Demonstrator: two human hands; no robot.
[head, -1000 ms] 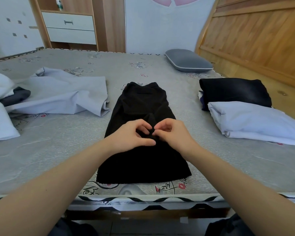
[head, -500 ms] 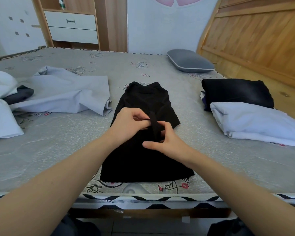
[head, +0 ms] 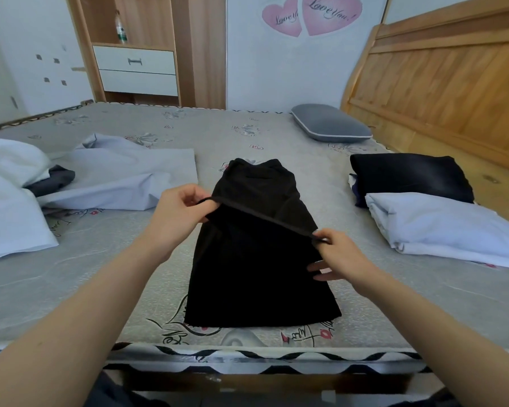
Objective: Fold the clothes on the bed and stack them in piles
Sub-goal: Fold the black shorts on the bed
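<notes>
A black garment [head: 259, 268] lies flat on the bed [head: 71, 277], its hem toward the near edge. A thin black strap [head: 265, 220] of it is stretched taut across its middle. My left hand [head: 178, 214] pinches the strap's left end above the garment's left side. My right hand [head: 340, 257] pinches the right end at the garment's right edge. To the right sit a folded pale blue piece [head: 444, 227] and, behind it, a folded black piece [head: 409, 177]. Unfolded pale blue cloth [head: 124, 177] lies to the left.
White cloth [head: 9, 201] and a dark grey piece [head: 53, 180] lie at the far left. A grey pillow [head: 329, 123] rests by the wooden headboard [head: 441, 83]. A cabinet with white drawers [head: 135, 69] stands behind the bed.
My hands were together at the garment's middle, pinching the strap. They have moved apart, left hand up and left, right hand to the right, pulling the strap out straight.
</notes>
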